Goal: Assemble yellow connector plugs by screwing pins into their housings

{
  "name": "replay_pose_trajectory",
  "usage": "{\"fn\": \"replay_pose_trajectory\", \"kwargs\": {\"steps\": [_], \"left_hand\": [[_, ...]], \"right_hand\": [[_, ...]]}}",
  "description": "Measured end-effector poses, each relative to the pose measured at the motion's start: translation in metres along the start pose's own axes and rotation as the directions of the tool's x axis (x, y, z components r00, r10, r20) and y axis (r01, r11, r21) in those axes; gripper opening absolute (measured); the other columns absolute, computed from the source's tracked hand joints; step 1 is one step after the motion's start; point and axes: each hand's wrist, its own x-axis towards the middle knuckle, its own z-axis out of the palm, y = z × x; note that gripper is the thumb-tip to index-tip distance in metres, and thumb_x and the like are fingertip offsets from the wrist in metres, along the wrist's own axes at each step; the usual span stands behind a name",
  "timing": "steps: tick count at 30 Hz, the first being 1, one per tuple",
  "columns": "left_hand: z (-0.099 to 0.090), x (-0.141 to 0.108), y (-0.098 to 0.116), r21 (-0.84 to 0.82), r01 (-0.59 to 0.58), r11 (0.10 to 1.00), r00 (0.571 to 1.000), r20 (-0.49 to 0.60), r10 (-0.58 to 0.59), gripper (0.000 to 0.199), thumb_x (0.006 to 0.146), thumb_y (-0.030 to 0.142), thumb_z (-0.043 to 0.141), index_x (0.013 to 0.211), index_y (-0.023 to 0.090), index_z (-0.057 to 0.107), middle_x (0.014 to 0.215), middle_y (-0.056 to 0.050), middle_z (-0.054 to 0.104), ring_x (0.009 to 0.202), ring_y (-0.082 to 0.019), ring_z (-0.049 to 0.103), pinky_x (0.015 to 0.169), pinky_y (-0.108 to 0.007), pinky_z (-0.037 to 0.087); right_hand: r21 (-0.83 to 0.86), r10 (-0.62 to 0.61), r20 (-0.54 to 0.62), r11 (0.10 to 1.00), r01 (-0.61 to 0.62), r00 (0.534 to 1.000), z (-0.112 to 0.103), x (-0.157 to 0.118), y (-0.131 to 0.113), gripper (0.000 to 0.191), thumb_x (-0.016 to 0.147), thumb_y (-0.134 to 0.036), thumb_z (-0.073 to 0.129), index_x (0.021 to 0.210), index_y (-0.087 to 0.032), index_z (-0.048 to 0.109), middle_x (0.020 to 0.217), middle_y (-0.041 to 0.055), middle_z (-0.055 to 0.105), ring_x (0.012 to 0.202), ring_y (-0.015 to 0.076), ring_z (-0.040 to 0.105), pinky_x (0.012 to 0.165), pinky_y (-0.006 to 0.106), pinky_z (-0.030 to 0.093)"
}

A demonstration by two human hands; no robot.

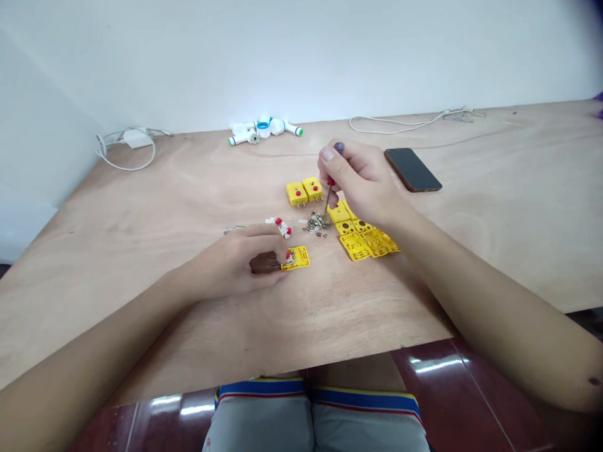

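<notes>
from the head view, our right hand (360,182) pinches a red-handled screwdriver (328,198) between narrowly closed fingers, its tip just over a small heap of screws (316,221). our left hand (240,260) curls low, its fingertips (277,254) touching an open yellow connector half (298,257) (whether they grip it we cannot tell). two closed yellow plugs (304,190) sit beyond, loose yellow halves (362,242) lie just right of the heap, and red-and-white pieces (279,227) lie near our left hand. a dark phone (412,169) rests on the plywood table (141,207).
</notes>
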Motion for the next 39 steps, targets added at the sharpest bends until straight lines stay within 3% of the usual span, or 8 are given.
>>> {"fn": "replay_pose_trajectory", "kwargs": {"steps": [3, 6, 11, 14, 17, 26, 33, 39], "left_hand": [[-0.004, -0.001, 0.003, -0.015, 0.040, 0.999, 0.998, 0.041, -0.040, 0.012, 0.102, 0.026, 0.077, 0.103, 0.021, 0.065, 0.107, -0.005, 0.072, 0.089, -0.017, 0.065, 0.075, -0.028, 0.052], [-0.009, -0.001, 0.004, -0.003, 0.043, 0.999, 0.999, 0.025, -0.043, 0.018, 0.100, 0.032, 0.080, 0.104, 0.022, 0.066, 0.107, -0.005, 0.069, 0.090, -0.018, 0.065, 0.074, -0.028, 0.052], [-0.016, 0.000, 0.003, 0.045, -0.033, 0.998, 0.999, 0.008, 0.033, 0.014, 0.103, 0.029, 0.076, 0.096, 0.021, 0.067, 0.097, -0.005, 0.069, 0.087, -0.019, 0.065, 0.074, -0.029, 0.052], [-0.018, 0.001, 0.002, 0.060, -0.075, 0.995, 0.997, 0.038, 0.073, 0.010, 0.103, 0.023, 0.074, 0.094, 0.022, 0.069, 0.086, -0.003, 0.066, 0.080, -0.018, 0.061, 0.073, -0.030, 0.049], [-0.017, 0.001, 0.000, 0.073, -0.111, 0.991, 0.994, 0.034, 0.108, 0.016, 0.103, 0.019, 0.072, 0.088, 0.021, 0.068, 0.082, -0.003, 0.065, 0.077, -0.018, 0.059, 0.072, -0.033, 0.048], [-0.010, 0.000, -0.004, 0.063, -0.145, 0.987, 0.989, 0.042, 0.143, 0.015, 0.105, 0.017, 0.070, 0.093, 0.023, 0.076, 0.086, -0.005, 0.078, 0.080, -0.021, 0.068, 0.075, -0.038, 0.052], [-0.010, 0.000, -0.006, 0.062, -0.165, 0.984, 0.986, 0.035, 0.163, 0.016, 0.105, 0.015, 0.070, 0.093, 0.022, 0.076, 0.084, -0.005, 0.077, 0.075, -0.021, 0.065, 0.072, -0.038, 0.051], [-0.010, 0.000, -0.004, 0.063, -0.154, 0.986, 0.987, 0.042, 0.152, 0.018, 0.106, 0.016, 0.069, 0.090, 0.022, 0.074, 0.082, -0.006, 0.075, 0.078, -0.022, 0.066, 0.074, -0.038, 0.051]], "right_hand": [[-0.032, -0.080, 0.033, 0.996, 0.081, 0.996, -0.001, -0.003, -0.011, 0.052, 0.108, -0.072, 0.062, 0.082, -0.027, 0.057, 0.078, 0.0021, 0.058, 0.070, 0.0187, 0.055, 0.064, 0.036, 0.047], [-0.138, -0.111, 0.199, 0.981, 0.140, 0.974, -0.004, -0.005, -0.017, 0.046, 0.109, -0.064, 0.067, 0.084, -0.025, 0.064, 0.079, 0.0014, 0.059, 0.073, 0.0189, 0.052, 0.068, 0.037, 0.043], [-0.243, -0.043, 0.627, 0.937, 0.249, 0.778, -0.004, -0.007, -0.015, 0.021, 0.100, -0.042, 0.083, 0.097, -0.022, 0.076, 0.097, 0.0036, 0.074, 0.088, 0.0203, 0.065, 0.081, 0.035, 0.047], [-0.316, 0.101, 0.720, 0.928, 0.195, 0.687, 0.000, -0.009, -0.013, 0.026, 0.094, -0.041, 0.090, 0.108, -0.022, 0.080, 0.117, 0.0071, 0.078, 0.105, 0.0254, 0.070, 0.091, 0.039, 0.051], [-0.363, 0.155, 0.748, 0.910, 0.202, 0.646, 0.004, -0.011, -0.010, 0.028, 0.093, -0.039, 0.091, 0.112, -0.021, 0.081, 0.123, 0.0092, 0.079, 0.114, 0.0293, 0.071, 0.099, 0.043, 0.051], [-0.364, 0.153, 0.742, 0.910, 0.200, 0.652, 0.006, -0.010, -0.010, 0.021, 0.095, -0.028, 0.086, 0.113, -0.019, 0.080, 0.121, 0.0094, 0.081, 0.108, 0.0284, 0.073, 0.094, 0.043, 0.052], [-0.294, 0.047, 0.746, 0.918, 0.265, 0.665, 0.013, -0.013, -0.007, 0.011, 0.098, -0.031, 0.083, 0.105, -0.022, 0.080, 0.112, 0.0055, 0.080, 0.106, 0.0263, 0.071, 0.091, 0.040, 0.050], [-0.310, 0.047, 0.733, 0.911, 0.273, 0.679, 0.016, -0.014, -0.006, 0.017, 0.103, -0.038, 0.080, 0.107, -0.021, 0.080, 0.111, 0.0052, 0.079, 0.103, 0.0251, 0.071, 0.091, 0.039, 0.049]]}}
